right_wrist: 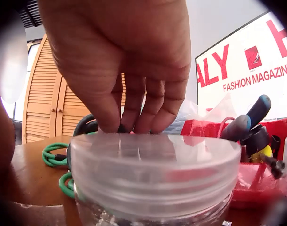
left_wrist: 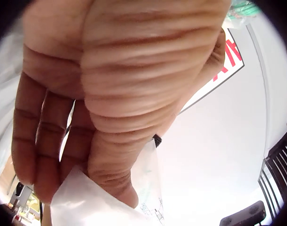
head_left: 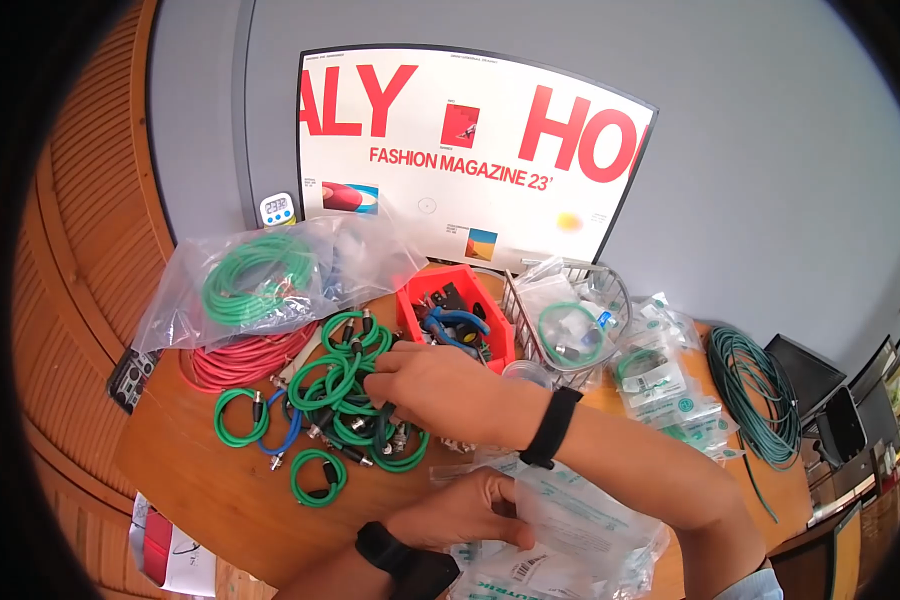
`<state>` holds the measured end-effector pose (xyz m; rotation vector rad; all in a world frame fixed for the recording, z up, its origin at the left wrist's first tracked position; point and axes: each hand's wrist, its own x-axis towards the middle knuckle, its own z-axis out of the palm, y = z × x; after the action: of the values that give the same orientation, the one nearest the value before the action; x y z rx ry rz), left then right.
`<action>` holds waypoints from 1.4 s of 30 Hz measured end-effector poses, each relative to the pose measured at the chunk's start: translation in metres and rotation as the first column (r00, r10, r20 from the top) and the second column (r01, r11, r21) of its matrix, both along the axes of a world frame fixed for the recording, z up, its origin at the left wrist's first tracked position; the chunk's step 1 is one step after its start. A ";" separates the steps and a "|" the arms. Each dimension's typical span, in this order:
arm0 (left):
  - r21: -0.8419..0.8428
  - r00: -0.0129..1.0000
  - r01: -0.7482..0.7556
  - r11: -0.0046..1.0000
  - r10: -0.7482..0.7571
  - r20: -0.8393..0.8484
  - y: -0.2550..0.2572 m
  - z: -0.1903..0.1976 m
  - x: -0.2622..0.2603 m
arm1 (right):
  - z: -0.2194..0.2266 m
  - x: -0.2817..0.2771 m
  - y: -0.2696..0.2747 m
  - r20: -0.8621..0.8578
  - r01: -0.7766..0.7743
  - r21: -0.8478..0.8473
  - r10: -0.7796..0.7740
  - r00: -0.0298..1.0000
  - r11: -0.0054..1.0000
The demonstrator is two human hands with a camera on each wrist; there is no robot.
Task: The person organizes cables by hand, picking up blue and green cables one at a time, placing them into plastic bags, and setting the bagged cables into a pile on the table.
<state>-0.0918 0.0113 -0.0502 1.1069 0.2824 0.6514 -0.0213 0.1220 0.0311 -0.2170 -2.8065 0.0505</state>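
The right hand (head_left: pixel 450 390) reaches over a pile of coiled green cables (head_left: pixel 335 385) with metal connectors. In the right wrist view, the fingertips of the right hand (right_wrist: pixel 134 108) pinch a dark cable (right_wrist: pixel 87 125) behind a clear lidded jar (right_wrist: pixel 155 174), which hides part of the grip. Lower down, the left hand (head_left: pixel 460 515) holds a clear plastic bag (head_left: pixel 580 510) with its thumb and fingers. The left wrist view shows the left hand (left_wrist: pixel 110 113) with the thumb against the bag (left_wrist: pixel 80 200) and the other fingers bent loosely.
Behind the cable pile are a red bin (head_left: pixel 502 345) with blue-handled pliers (head_left: pixel 455 325) and a wire basket (head_left: pixel 515 310). Bagged cables (head_left: pixel 260 280) and red cable (head_left: pixel 235 365) lie left. Small packets (head_left: pixel 660 380) and a dark green coil (head_left: pixel 755 395) are right, a monitor (head_left: pixel 470 150) behind.
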 end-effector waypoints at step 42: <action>-0.014 0.855 -0.511 0.859 0.510 0.097 -0.004 0.015 0.025 | 0.057 0.170 -0.099 0.010 0.439 -0.704 -0.610 0.792 0.558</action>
<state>-0.0670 0.0069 -0.0348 1.0098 0.4979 1.1815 0.1485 0.0235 0.0879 -1.1462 -2.2268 0.9100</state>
